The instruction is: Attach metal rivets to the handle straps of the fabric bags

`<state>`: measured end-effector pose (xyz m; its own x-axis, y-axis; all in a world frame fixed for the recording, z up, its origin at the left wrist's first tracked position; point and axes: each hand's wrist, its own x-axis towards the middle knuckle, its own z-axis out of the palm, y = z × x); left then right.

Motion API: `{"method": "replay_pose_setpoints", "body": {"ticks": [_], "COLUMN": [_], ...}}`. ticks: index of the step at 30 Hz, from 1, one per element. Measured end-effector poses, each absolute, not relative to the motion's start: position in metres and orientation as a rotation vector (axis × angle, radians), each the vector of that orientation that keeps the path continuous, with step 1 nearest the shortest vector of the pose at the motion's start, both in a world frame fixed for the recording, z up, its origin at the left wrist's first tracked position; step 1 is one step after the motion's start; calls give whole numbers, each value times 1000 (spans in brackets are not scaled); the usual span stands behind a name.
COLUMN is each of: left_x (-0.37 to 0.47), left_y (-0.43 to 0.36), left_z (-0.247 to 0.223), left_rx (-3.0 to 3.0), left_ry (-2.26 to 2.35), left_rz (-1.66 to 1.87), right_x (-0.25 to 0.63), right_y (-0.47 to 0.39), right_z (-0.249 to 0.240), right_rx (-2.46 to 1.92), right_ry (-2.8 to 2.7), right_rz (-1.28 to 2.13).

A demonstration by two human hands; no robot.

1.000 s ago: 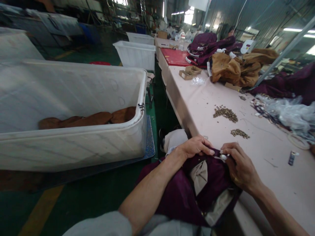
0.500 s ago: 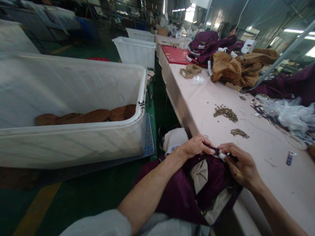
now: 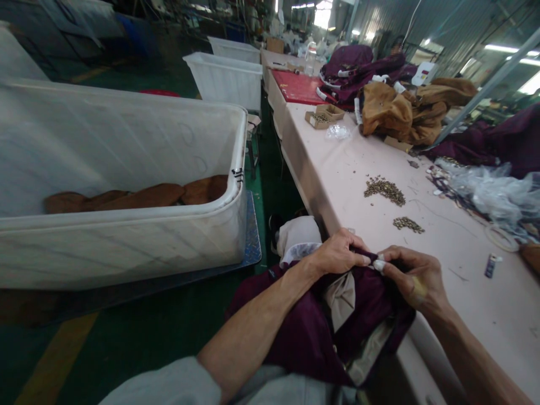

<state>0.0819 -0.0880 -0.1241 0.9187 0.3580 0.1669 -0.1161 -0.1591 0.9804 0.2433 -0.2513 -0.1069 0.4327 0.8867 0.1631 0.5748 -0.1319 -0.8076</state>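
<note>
My left hand and right hand nearly meet, fingers pinched on the far edge of the maroon garment, which lies bunched over my lap, against the near side of the table. I judge it soft, limp and fairly light, neither slippery nor fragile, best held by that edge. The pinched edge runs left to right; the bulk spills near. Crumpled so, its long axis I can't tell.
</note>
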Motion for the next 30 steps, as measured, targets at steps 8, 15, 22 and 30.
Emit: {"method": "replay_pose_setpoints", "body": {"ticks": [8,15,22,30], "left_x": [73,59,64,73], "left_y": [-98,-108,-102,-87], "left_z": [-110,-93,-90,-105], "left_rx": [2024,2648,2266,1499], "left_ry": [305,332,387,233], "left_rz": [528,709,501,274], "right_x": [249,236,223,227], "right_y": [-253,-260,-255,-248], "right_z": [-101,-80,-76,-77], "right_rx": [-1856,-1712,-1562,-1479], "right_ry": [-1411,-1822,-1863,-1798], "right_rz": [366,-155,-536,-256]}}
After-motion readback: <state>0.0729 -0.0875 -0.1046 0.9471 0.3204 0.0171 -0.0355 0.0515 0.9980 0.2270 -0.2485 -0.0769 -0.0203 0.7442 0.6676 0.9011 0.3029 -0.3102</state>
